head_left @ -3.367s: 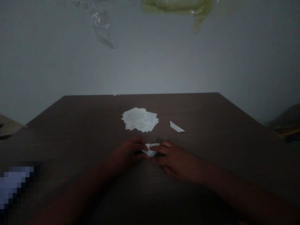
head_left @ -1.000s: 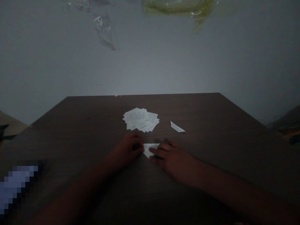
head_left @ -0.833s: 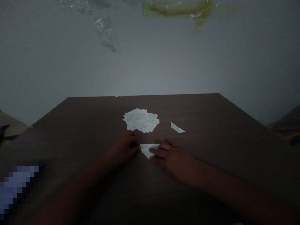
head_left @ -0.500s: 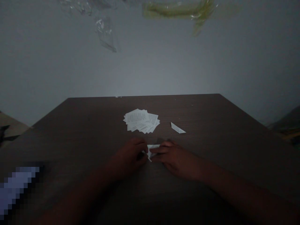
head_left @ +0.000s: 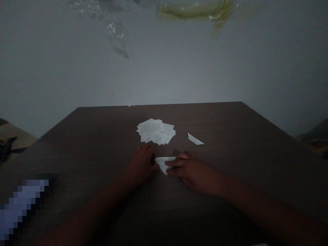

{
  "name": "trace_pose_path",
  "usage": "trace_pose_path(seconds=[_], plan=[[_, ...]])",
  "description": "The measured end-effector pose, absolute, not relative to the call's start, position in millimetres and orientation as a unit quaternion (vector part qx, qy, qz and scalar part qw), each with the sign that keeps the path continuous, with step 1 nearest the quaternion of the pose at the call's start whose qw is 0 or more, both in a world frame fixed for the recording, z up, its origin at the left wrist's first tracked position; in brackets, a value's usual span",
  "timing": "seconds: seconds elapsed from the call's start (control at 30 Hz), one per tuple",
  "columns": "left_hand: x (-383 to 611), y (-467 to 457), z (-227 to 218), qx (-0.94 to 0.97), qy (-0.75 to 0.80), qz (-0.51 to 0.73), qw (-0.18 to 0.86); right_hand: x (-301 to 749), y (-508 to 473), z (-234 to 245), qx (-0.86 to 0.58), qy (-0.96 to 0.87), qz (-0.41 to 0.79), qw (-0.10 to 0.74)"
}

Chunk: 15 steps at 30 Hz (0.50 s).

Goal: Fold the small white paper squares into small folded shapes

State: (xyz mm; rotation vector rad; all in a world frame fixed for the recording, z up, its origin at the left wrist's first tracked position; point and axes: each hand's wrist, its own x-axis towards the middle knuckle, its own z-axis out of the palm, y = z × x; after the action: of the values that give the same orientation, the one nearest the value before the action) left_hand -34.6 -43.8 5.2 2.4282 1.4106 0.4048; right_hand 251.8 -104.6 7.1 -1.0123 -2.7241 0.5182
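A small piece of printed white paper (head_left: 163, 165), folded to a shape with a straight far edge and a point towards me, lies on the table between my hands. My left hand (head_left: 142, 163) is at its left corner, fingers curled and thumb close to the paper. From the other side my right hand (head_left: 196, 172) holds the paper down, index finger and thumb on it and the other fingers bent at its far right edge. That right end is hidden under the hand.
Beyond my hands a fanned pile of printed paper sheets (head_left: 156, 131) rests on the dark wooden table (head_left: 102, 130). A folded paper strip (head_left: 195, 139) lies right of it. A pixelated bright object (head_left: 23, 205) is at the lower left. Behind stands a wall (head_left: 164, 75) with yellow tape (head_left: 189, 12).
My left hand has shifted left and slightly away from me, uncovering more of the folded paper's left side. My right hand stays on the paper. The view has moved slightly.
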Motion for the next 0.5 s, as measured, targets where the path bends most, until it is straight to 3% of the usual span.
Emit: trace_pose_path(seconds=[0.5], plan=[[-15.3,-77.1,12.1,0.861,0.461,0.128,0.173,248.7,-105.6,7.3,-0.342,-0.913,0.191,0.111]])
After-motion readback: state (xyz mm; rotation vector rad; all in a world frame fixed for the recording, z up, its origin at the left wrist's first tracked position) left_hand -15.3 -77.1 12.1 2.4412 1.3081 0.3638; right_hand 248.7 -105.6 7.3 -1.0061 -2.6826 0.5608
